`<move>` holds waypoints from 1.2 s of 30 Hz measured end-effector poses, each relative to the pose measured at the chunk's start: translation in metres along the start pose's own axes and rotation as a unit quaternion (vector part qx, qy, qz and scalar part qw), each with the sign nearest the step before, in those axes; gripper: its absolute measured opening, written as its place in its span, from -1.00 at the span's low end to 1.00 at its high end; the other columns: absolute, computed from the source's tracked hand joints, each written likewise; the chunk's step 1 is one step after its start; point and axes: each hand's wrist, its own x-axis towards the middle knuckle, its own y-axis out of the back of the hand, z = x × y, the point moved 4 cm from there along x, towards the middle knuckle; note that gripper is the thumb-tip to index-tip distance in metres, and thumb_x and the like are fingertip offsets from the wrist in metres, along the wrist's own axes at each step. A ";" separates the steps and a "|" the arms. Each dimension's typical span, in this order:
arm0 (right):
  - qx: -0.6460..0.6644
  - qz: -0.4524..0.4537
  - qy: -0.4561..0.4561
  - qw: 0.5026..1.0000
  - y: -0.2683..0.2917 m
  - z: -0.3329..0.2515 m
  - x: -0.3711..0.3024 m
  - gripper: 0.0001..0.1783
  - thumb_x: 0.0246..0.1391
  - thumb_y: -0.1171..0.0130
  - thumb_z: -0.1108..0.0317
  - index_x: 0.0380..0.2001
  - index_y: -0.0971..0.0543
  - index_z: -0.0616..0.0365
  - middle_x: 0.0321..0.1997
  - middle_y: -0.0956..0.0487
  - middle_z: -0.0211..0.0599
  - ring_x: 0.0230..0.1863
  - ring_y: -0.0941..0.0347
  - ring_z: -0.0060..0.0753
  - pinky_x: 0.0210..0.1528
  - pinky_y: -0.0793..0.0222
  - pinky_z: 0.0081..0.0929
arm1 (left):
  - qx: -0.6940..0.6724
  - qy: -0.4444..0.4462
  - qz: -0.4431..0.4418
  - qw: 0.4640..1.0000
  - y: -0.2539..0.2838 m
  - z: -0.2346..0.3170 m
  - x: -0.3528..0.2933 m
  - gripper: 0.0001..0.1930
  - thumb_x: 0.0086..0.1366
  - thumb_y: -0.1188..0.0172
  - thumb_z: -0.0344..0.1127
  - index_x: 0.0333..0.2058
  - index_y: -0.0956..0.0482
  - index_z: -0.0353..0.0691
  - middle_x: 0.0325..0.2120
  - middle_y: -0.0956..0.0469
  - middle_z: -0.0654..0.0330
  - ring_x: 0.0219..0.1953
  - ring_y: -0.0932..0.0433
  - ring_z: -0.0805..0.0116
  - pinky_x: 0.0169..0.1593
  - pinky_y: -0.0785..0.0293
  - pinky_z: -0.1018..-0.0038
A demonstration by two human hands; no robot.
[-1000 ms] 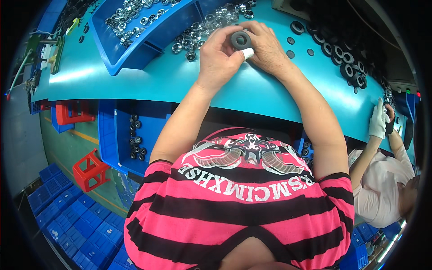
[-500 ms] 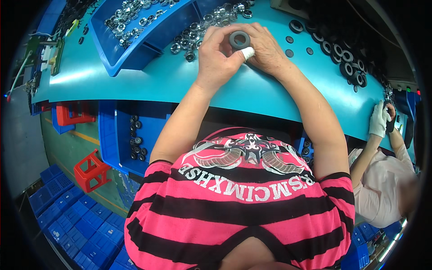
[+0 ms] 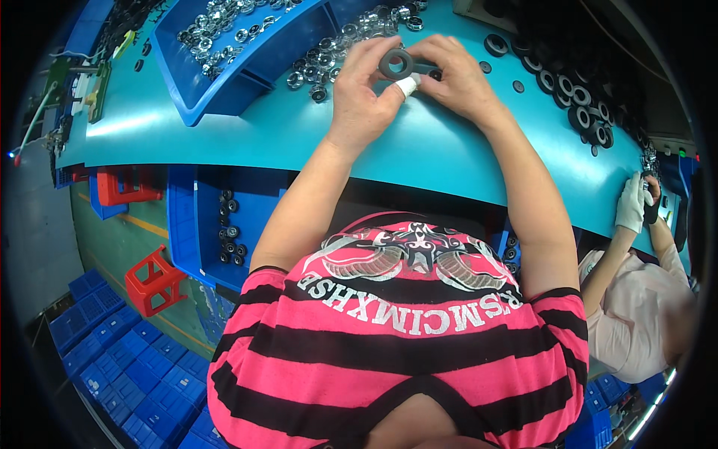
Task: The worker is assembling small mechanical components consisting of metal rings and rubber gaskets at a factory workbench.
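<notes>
A dark grey ring [image 3: 396,64], like a small rubber tyre, is held up over the teal tabletop. My left hand [image 3: 364,93] is closed around its left side, with a white wrap on the thumb tip. From the right, my right hand [image 3: 458,78] curls toward the ring, its fingertips and thumb at the ring's edge, slightly blurred. A small dark disc [image 3: 435,75] shows in the gap between my right thumb and fingers; whether it is held or lies on the table, I cannot tell. Shiny chrome wheel hubs [image 3: 321,63] lie in a heap just left of and behind my hands.
A blue bin [image 3: 247,82] of chrome hubs stands at the left. Black rings [image 3: 580,116] pile up at the right, near small dark discs [image 3: 518,87]. A co-worker's gloved hand [image 3: 630,203] is at the far right. Below the table are a blue crate [image 3: 183,224] and red stool [image 3: 155,280].
My right hand has loosened from its wrap around the ring and spread to the right, baring a gap with a dark disc. My left hand keeps the ring, which is slightly higher.
</notes>
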 end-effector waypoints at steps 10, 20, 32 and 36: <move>0.015 -0.085 -0.136 0.987 0.030 0.013 -0.009 -0.68 -0.07 -0.41 0.29 -0.17 -0.70 0.06 -0.23 -0.58 -0.31 -0.21 -0.53 -0.26 -0.14 -0.47 -0.33 | -0.127 0.062 -0.014 0.990 -0.002 -0.002 0.001 -0.40 0.10 -0.27 -0.67 0.18 -0.48 -0.31 0.05 -0.52 0.14 0.00 -0.55 0.41 -0.02 -0.58 0.52; 0.330 -0.105 -0.203 0.916 0.025 0.001 -0.007 -0.61 0.00 -0.15 0.52 -0.04 -0.66 0.12 -0.23 -0.62 -0.51 -0.27 -0.49 -0.73 -0.16 -0.44 -0.68 | 0.014 0.068 -0.035 0.997 -0.001 0.000 -0.002 -0.44 0.06 -0.38 -0.51 0.10 -0.53 -0.29 -0.22 -0.47 0.24 -0.33 -0.49 0.50 -0.24 -0.50 0.55; 0.318 -0.116 -0.284 0.897 0.017 0.014 -0.011 -0.64 0.05 -0.17 0.40 -0.05 -0.69 0.04 -0.35 -0.58 -0.53 -0.33 -0.44 -0.71 -0.21 -0.41 -0.64 | 0.146 0.030 0.015 0.989 -0.004 -0.012 -0.006 -0.52 -0.01 -0.55 -0.29 -0.12 -0.57 -0.30 -0.36 -0.56 0.27 -0.43 -0.47 0.58 -0.35 -0.45 0.63; 0.317 -0.123 -0.286 0.896 0.016 0.014 -0.012 -0.62 0.03 -0.17 0.44 -0.04 -0.69 0.05 -0.34 -0.58 -0.53 -0.32 -0.44 -0.71 -0.20 -0.42 -0.64 | 0.185 0.014 0.026 0.982 -0.002 0.001 -0.004 -0.56 -0.03 -0.55 -0.28 -0.16 -0.63 -0.25 -0.38 -0.54 0.30 -0.43 -0.46 0.56 -0.35 -0.45 0.61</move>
